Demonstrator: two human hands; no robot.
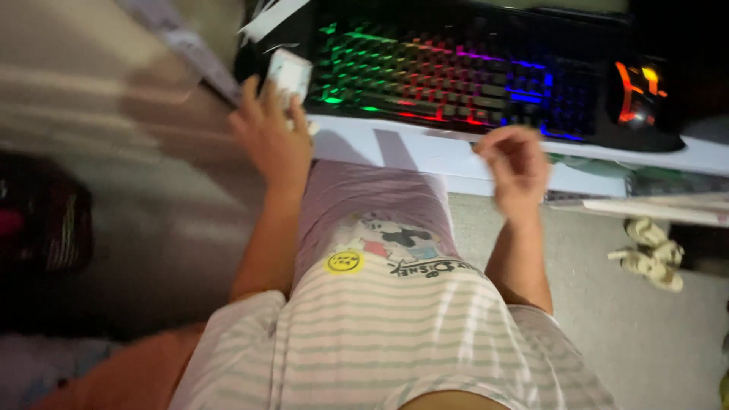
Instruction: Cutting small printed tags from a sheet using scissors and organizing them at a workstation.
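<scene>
My left hand [269, 137] is raised at the left end of the white desk edge [425, 148], fingers wrapped around a small pale box-like packet [288, 74]. My right hand [518, 168] hovers just in front of the desk edge, below the keyboard's right part, fingers curled loosely with nothing in them. A black keyboard [448, 72] lit in rainbow colours lies on the desk beyond both hands. The picture is motion-blurred.
A black mouse [638, 95] with orange lights sits right of the keyboard. White papers [266, 19] lie at the desk's far left. Pale slippers [649, 254] rest on the grey floor at right. A dark object [45, 220] stands at left.
</scene>
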